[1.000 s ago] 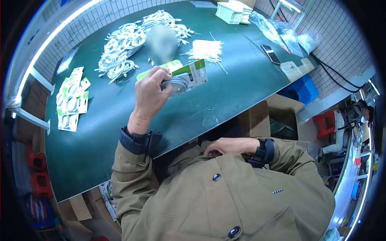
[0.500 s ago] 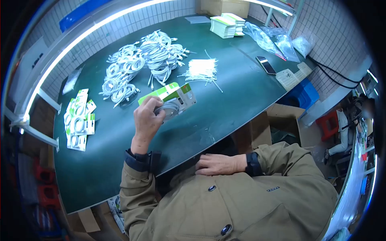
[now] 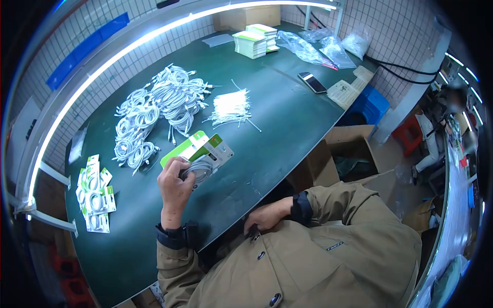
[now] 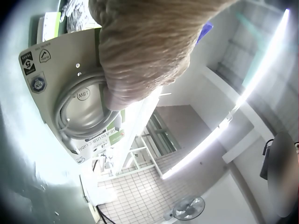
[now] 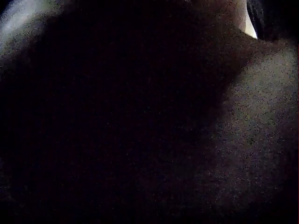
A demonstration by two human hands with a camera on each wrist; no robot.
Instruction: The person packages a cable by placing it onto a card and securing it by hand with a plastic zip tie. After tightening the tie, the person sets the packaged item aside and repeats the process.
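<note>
My R wrist cam is nearly black, so I get no detail there. In my head view the R hand [image 3: 266,216] is at the coat [image 3: 303,251] front, near the table edge; its fingertips are lost in shadow, so I can't tell how far open the fingers are or if they've hold of anything. The L hand [image 3: 175,187] hides part of the cable pack [image 3: 201,169], & glare washes out some print in the L wrist view.

Open cardboard box [image 3: 336,172] by the table [image 3: 231,190] has dark, crumpled stuff inside, prob. plastic. Blue bin [image 3: 376,104] is partly cut off by the table edge; can't see what's in it. Clear bags [image 3: 334,50] lie at the far R corner, contents unclear.

L hand's fingers are curled, thumb pinching the cable pack above the table: grey coiled cable on a white & green card, tilted, w/ "18W" & "USB-A to USB-C" legible in the L wrist view. A green card [image 3: 177,152] shows just behind it. Loose cables [image 3: 167,102] are piled beyond, w/ white ties [image 3: 231,107] alongside; more packs [image 3: 95,197] lie at L.
</note>
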